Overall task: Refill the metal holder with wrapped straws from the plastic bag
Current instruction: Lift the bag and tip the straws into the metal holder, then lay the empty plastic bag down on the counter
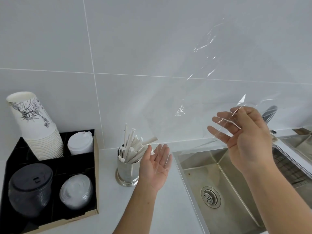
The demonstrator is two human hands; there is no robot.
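Note:
The metal holder [127, 169] stands on the white counter, filled with several paper-wrapped straws [133, 147] that lean to the right. A clear plastic bag [190, 92] hangs in the air, tilted with its open end low by the holder; one wrapped straw [150, 140] lies at its mouth. My right hand [243, 132] pinches the bag's upper edge between thumb and forefinger above the sink, the other fingers spread. My left hand [156, 166] is held palm up, fingers straight, just right of the holder under the bag's mouth.
A black organiser tray [93, 183] at the left holds stacked paper cups [36, 125], white lids [81, 143], black lids [30, 188] and clear lids [76, 191]. A steel sink [217, 179] with a drain and a tap [269, 113] lies to the right. A tiled wall is behind.

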